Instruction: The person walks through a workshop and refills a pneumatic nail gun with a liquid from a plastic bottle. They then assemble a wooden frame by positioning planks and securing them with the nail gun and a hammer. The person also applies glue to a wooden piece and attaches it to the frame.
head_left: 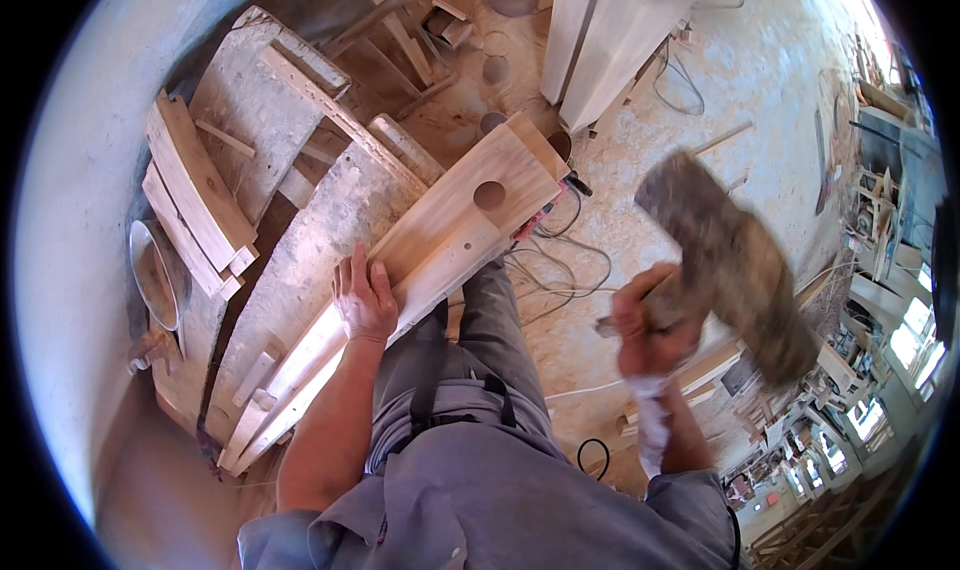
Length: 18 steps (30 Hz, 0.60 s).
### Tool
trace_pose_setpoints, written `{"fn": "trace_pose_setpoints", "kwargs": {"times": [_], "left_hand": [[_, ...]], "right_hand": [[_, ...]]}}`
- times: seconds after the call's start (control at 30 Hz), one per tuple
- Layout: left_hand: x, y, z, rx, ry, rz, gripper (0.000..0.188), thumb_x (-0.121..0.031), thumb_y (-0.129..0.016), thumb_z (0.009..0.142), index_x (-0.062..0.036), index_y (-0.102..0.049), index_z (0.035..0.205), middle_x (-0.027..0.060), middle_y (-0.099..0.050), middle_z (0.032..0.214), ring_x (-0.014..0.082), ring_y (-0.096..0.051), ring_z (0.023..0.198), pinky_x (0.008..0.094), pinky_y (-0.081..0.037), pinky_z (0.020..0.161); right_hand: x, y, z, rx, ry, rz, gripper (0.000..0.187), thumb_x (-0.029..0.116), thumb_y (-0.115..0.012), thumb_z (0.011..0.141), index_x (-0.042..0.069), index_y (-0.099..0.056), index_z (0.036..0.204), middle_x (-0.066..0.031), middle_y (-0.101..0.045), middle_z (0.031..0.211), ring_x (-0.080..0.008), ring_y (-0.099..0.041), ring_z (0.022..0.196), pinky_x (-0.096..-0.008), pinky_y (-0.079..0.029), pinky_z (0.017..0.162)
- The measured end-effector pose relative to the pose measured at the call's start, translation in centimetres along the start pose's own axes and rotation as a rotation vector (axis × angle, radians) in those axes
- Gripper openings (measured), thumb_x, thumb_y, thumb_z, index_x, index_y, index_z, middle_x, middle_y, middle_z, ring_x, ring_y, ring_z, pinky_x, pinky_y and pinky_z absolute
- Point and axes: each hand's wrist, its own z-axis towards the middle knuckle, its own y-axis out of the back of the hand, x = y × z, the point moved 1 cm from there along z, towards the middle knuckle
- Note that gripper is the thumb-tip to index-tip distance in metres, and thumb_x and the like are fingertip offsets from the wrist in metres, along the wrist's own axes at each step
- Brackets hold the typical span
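Brace the board, swing the wooden mallet squarely.
Left hand lies over the wood, unclenched; right hand has its grip clamped round the handle; fingers best clear of blows.

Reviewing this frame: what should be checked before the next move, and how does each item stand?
1. Wooden mallet gripped: ok; the right hand is closed around its handle.
2. Wooden beam steadied: ok; the left hand lies on it.
3. Left hand apart from mallet: ok; a wide gap shows.
4. Round hole in beam uncovered: ok.
5. Beam firmly supported: cannot tell; its underside is hidden.
6. Mallet head undamaged: cannot tell; blurred.
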Motion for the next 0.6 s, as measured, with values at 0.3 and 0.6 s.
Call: {"fn": "trace_pose_setpoints", "kwargs": {"times": [0.3, 0.6], "left_hand": [[0.2, 0.0, 1.2, 0.023, 0.012, 0.004, 0.042, -0.020, -0.051, 0.095, 0.0035, -0.057, 0.129, 0.0242, -0.061, 0.111, 0.0427, -0.055, 0.104, 0.0514, -0.043, 0.094], [0.2, 0.3, 0.5, 0.032, 0.011, 0.016, 0.043, -0.022, -0.052, 0.094, 0.0020, -0.056, 0.130, 0.0230, -0.060, 0.111, 0.0422, -0.055, 0.103, 0.0524, -0.043, 0.093]], "right_hand": [[-2.6, -5.9, -1.5, 0.588, -0.045, -0.553, 0.031, 0.007, -0.062, 0.083, 0.004, -0.055, 0.113, -0.0209, -0.064, 0.101, -0.0447, -0.063, 0.085, -0.0530, -0.051, 0.071], [-4.0, -6.8, -1.0, 0.660, -0.058, -0.651, 0.030, 0.007, -0.064, 0.083, 0.005, -0.054, 0.112, -0.0197, -0.065, 0.098, -0.0429, -0.064, 0.086, -0.0495, -0.051, 0.066]]}}
